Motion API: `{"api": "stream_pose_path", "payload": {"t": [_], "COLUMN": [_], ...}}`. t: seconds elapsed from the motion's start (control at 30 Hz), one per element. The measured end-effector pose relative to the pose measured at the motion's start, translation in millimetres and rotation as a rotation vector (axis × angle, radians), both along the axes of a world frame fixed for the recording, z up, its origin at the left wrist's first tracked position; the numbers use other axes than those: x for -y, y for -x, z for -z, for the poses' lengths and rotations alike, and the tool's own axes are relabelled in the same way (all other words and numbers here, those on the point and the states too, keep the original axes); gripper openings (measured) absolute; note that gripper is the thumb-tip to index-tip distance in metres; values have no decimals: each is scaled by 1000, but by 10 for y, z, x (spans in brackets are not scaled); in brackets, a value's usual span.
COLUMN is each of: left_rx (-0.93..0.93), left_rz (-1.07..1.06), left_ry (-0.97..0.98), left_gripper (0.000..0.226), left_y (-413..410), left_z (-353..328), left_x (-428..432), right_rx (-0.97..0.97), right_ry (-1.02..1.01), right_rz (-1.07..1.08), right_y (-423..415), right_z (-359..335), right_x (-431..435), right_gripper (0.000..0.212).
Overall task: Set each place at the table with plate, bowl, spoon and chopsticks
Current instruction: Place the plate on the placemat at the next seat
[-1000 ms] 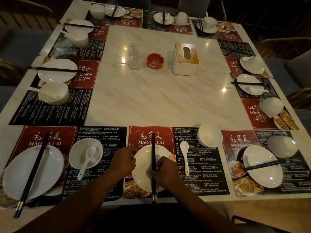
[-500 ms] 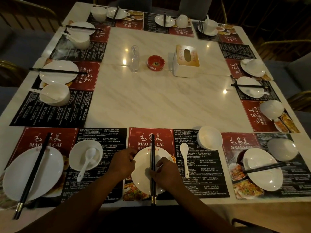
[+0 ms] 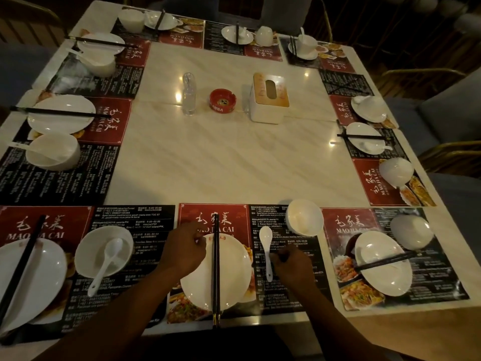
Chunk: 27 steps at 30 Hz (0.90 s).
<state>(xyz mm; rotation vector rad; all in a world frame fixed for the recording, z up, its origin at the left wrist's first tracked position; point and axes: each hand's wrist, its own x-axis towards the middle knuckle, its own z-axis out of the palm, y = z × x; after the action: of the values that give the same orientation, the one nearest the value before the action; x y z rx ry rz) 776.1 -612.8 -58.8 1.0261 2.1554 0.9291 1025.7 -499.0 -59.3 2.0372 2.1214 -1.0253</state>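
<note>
At the near middle place a white plate (image 3: pixel 234 269) lies on a red and black placemat (image 3: pixel 213 217). Black chopsticks (image 3: pixel 216 267) lie straight across the plate, pointing away from me. My left hand (image 3: pixel 184 252) holds the plate's upper left rim with curled fingers. A white spoon (image 3: pixel 266 243) lies on the mat right of the plate. My right hand (image 3: pixel 292 261) has its curled fingers at the spoon's handle and seems to pinch it. A white bowl (image 3: pixel 304 217) stands just beyond the spoon.
The left neighbour place has a plate with chopsticks (image 3: pixel 33 277) and a bowl holding a spoon (image 3: pixel 104 251). The right one has a plate (image 3: pixel 382 264) and bowl (image 3: pixel 411 231). A red ashtray (image 3: pixel 222 100), tissue box (image 3: pixel 269 100) and clear bottle (image 3: pixel 189 93) stand mid-table.
My right hand has left the chopsticks on the plate and moved right to the spoon's handle. My left hand stays on the plate's rim.
</note>
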Motion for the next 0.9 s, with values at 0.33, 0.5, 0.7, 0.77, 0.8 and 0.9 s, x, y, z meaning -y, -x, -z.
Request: {"api": "stream_pose_path", "payload": {"t": [0.33, 0.5, 0.7, 0.77, 0.8, 0.9], "left_rx": [-41, -157, -140, -126, -127, -114], "left_rz": [-49, -35, -53, -98, -109, -125], "left_ry": [-33, -5, -1, 12, 13, 28], "left_gripper": [26, 12, 23, 25, 25, 28], "left_y": [-387, -749, -1133, -1254, -1304, -1400], "left_z": [-104, -168, -78, -91, -102, -132], "left_x": [-469, -800, -1197, -1284, -1318, -1371], "right_rx": [-101, -347, -343, -368, -377, -418], "right_ry": [130, 75, 189, 237, 265, 342], "right_rz": [-98, 50, 82, 90, 89, 110], "right_y": [-71, -528, -820, -825, -828, -831], "right_z": [33, -330, -429, -412, -397, -407], "right_x": [-119, -611, -1127, -1199, -1228, -1305], "right_gripper": [13, 17, 25, 30, 32, 36]}}
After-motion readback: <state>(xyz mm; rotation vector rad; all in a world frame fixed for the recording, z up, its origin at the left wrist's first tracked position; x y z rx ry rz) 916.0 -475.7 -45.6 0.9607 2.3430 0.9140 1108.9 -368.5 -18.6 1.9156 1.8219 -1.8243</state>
